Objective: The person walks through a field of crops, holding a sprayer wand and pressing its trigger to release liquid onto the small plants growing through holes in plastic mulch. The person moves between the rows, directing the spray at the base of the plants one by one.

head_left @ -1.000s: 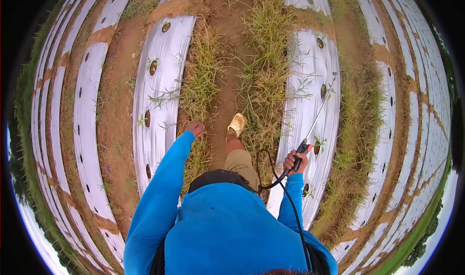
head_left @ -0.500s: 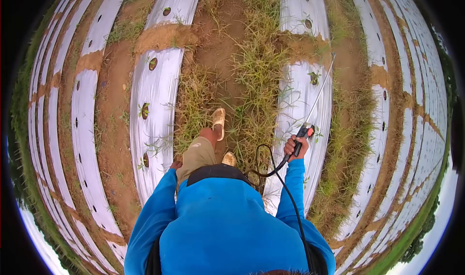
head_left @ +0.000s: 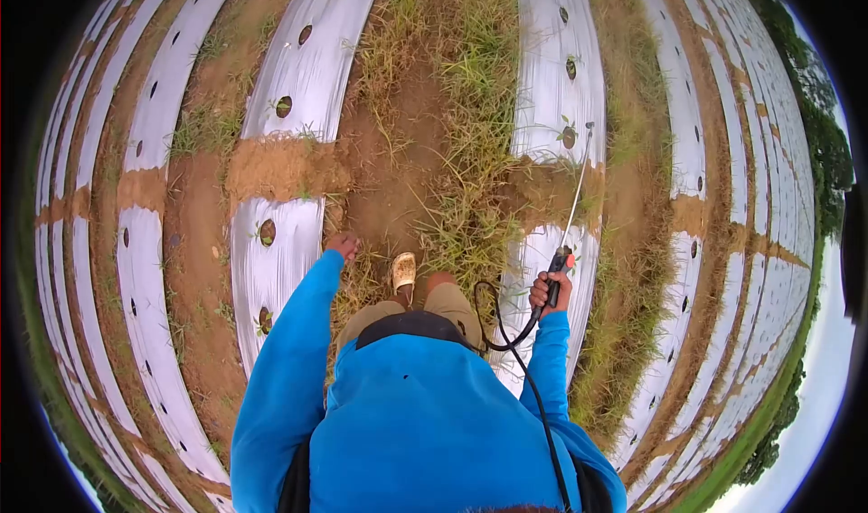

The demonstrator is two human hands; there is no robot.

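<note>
My right hand (head_left: 553, 291) is wrapped round the black handle of a spray lance (head_left: 576, 197). The handle carries a red-orange part, and a black hose (head_left: 515, 346) loops from its lower end back toward my body. The lance's thin metal tube points forward over the right-hand plastic-covered bed, its tip near a seedling (head_left: 568, 136) in a planting hole. On the other side, my left hand (head_left: 343, 244) hangs with nothing in it, beside the left bed. Its fingers look loosely apart, though they are small and slightly blurred.
Long beds under silvery plastic mulch (head_left: 280, 269) run ahead on both sides, with planting holes along them. Bare soil strips (head_left: 285, 168) cross between bed sections. I stand on a dirt path (head_left: 398, 169) edged with grass (head_left: 475, 151). One pale shoe (head_left: 404, 269) shows.
I have stepped forward along the path, so the beds have shifted down in view. My left hand has swung forward and up. The lance now points at a seedling beyond the soil strip.
</note>
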